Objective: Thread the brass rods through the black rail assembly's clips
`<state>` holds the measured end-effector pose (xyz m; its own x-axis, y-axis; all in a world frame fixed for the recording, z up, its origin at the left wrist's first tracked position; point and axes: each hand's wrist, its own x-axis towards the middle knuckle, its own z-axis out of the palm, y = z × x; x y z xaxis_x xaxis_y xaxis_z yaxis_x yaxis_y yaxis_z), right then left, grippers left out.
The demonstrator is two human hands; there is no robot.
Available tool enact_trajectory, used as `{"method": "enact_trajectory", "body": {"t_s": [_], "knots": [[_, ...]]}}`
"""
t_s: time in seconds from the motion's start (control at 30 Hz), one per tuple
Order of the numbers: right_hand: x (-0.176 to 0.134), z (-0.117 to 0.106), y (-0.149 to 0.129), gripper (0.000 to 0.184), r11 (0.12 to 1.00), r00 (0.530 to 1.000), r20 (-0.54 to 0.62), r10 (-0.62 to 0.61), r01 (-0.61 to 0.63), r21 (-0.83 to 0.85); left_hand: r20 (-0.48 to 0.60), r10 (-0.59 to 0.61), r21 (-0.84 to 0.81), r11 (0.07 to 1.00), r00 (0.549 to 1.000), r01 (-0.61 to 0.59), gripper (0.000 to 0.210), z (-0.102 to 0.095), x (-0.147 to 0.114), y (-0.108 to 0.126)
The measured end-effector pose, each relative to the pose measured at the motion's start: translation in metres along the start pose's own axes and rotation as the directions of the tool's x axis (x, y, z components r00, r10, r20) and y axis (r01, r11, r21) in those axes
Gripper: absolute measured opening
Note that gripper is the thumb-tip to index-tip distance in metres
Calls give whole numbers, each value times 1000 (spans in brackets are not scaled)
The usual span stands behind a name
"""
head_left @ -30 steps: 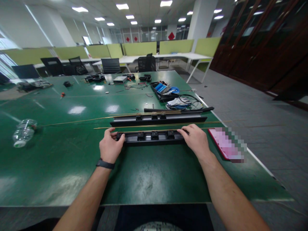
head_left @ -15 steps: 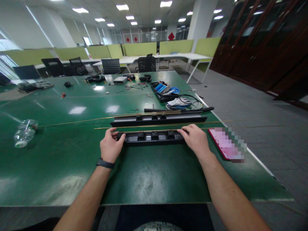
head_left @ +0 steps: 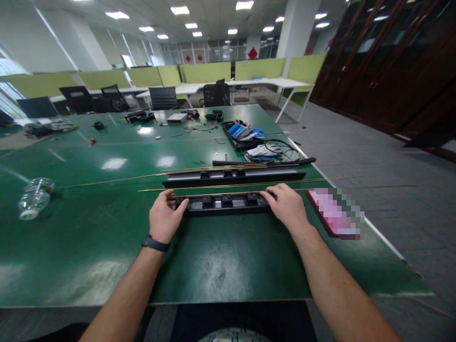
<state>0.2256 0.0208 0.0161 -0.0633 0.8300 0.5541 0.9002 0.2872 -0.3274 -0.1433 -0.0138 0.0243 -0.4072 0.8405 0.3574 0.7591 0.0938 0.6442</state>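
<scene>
A long black channel rail [head_left: 237, 211] lies crosswise on the table in front of me. Several black blocks sit along its grey inside, one near its middle [head_left: 226, 200]. My left hand [head_left: 165, 216] grips the left end, thumb on the near side against the leftmost block [head_left: 181, 202] and fingers curled behind. At the right end, my right hand [head_left: 287, 204] pinches with thumb and forefinger; its fingers partly hide what lies there. A thin brass-coloured rod [head_left: 213, 194] runs along the rail's far edge between both hands. Just behind lies a second similar rail [head_left: 235, 179].
More thin rods [head_left: 117, 181] stretch across the green table [head_left: 221, 266]. A clear plastic bottle [head_left: 36, 197] lies at left, and a red-edged, pixelated flat object [head_left: 335, 213] at right. Farther back are gloves [head_left: 262, 152], a black tray [head_left: 231, 137] of blue items and a black strip [head_left: 263, 163].
My left thumb has shifted slightly right along the rail, and my right thumb and forefinger slightly left. Both hands stay at the rail's ends. The view has moved a little.
</scene>
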Motion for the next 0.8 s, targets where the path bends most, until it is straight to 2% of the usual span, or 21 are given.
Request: {"method": "enact_trajectory", "body": {"t_s": [0.27, 0.4, 0.63, 0.8], "knots": [[-1, 4, -2, 26, 998, 999, 5, -39, 39, 39, -79, 118, 74, 991, 990, -113, 56, 1, -2, -8], [-1, 3, -1, 26, 998, 999, 21, -46, 45, 46, -85, 170, 134, 978, 982, -158, 51, 1, -5, -5], [-1, 4, -5, 25, 997, 999, 11, -53, 52, 50, -91, 165, 156, 976, 982, -149, 43, 2, -7, -1], [0, 2, -9, 25, 996, 998, 17, -65, 64, 68, -75, 192, 229, 959, 979, -170, 45, 1, -9, -1]]}}
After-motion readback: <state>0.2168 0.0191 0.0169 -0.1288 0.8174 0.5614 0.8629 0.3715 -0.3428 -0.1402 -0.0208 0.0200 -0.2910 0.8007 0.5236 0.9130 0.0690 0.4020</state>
